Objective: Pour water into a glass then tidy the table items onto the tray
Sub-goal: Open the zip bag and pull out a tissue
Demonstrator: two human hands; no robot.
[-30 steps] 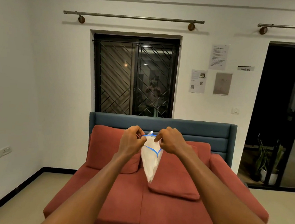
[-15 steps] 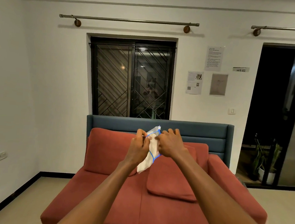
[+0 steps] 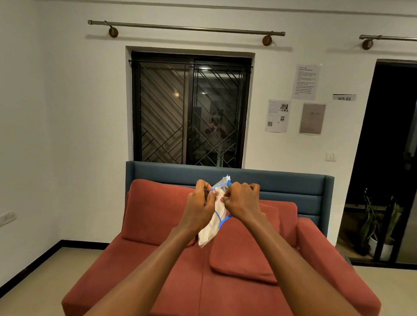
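Note:
Both arms reach forward over a red sofa. My left hand (image 3: 199, 205) and my right hand (image 3: 242, 202) hold up a white cloth (image 3: 211, 223) with thin blue edging between them. Each hand pinches the cloth near its top, and the rest hangs down and to the left below my left wrist. A small corner of the cloth sticks up above my right hand. No glass, water, table or tray is in view.
The red sofa (image 3: 170, 293) with a blue back fills the lower middle, and a loose red cushion (image 3: 241, 256) lies on its right seat. A barred window is behind it. A dark doorway with potted plants (image 3: 377, 230) is at right.
My hands have come closer together and the cloth has been gathered narrower, its hanging end swinging left. The view has dropped slightly.

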